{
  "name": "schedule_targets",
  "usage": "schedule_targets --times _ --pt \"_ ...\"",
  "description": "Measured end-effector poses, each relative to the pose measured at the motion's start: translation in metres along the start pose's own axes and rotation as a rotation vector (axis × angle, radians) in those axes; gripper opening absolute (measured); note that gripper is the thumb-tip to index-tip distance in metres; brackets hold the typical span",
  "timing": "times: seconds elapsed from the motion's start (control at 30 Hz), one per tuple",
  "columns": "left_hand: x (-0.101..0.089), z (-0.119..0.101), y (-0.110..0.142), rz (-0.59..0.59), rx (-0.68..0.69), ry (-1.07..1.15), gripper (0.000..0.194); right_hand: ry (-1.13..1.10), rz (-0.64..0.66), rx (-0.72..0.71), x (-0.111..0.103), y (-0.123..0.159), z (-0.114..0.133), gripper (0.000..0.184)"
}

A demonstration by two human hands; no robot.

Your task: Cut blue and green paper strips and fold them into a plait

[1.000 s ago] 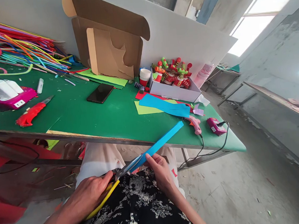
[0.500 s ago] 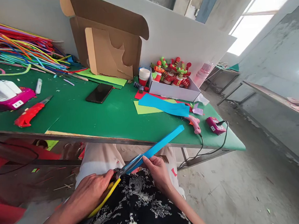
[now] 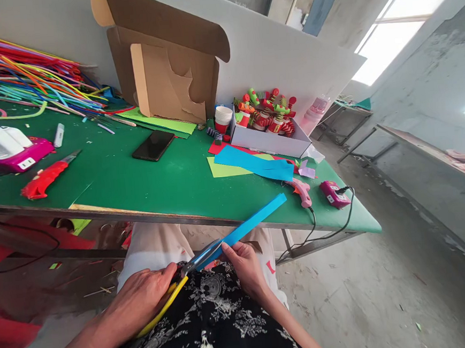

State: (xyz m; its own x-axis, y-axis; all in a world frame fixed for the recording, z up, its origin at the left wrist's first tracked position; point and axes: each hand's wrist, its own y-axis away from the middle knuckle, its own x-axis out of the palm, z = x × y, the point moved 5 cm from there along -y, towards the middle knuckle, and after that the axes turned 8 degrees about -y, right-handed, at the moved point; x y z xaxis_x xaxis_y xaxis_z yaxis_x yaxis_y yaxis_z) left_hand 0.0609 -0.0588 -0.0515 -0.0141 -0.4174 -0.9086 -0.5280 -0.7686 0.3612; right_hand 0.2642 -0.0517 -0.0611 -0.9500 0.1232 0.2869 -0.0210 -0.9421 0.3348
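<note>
My left hand (image 3: 140, 299) is closed around the yellow handles of a pair of scissors (image 3: 177, 285) over my lap. The blades lie along the near end of a long blue paper strip (image 3: 252, 222). My right hand (image 3: 243, 264) pinches that strip just beside the blades, and the strip slants up and right past the edge of the green table (image 3: 169, 184).
On the table lie a black phone (image 3: 153, 145), a red utility knife (image 3: 42, 179), blue and green paper sheets (image 3: 251, 164), a pink glue gun (image 3: 301, 191) with a corded plug, a white box of craft pieces (image 3: 269, 133), an open cardboard box (image 3: 168, 72) and coloured sticks (image 3: 27, 72).
My right hand has slid a little nearer along the blue strip, toward the scissor blades. The view has shifted slightly; the left hand keeps its grip.
</note>
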Motion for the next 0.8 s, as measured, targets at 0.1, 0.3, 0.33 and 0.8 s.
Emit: schedule_targets --times 0.1,0.3,0.33,0.8 --pt "-0.0003 0.0005 -0.0009 -0.010 -0.007 0.016 0.023 0.022 -0.004 0.001 -0.0006 -0.0002 0.0001 0.054" --pt "0.0030 0.0017 -0.0037 0.029 -0.005 0.007 0.026 0.002 0.014 -0.019 0.0010 0.0007 0.0023 0.050" --pt "0.0030 0.0016 -0.0040 0.039 -0.007 0.004 0.027 -0.003 0.014 -0.022 0.0015 0.0007 0.0024 0.049" --pt "-0.0023 -0.0022 -0.0036 0.062 -0.001 -0.019 0.031 0.057 0.030 -0.021 0.0023 -0.0010 0.0019 0.052"
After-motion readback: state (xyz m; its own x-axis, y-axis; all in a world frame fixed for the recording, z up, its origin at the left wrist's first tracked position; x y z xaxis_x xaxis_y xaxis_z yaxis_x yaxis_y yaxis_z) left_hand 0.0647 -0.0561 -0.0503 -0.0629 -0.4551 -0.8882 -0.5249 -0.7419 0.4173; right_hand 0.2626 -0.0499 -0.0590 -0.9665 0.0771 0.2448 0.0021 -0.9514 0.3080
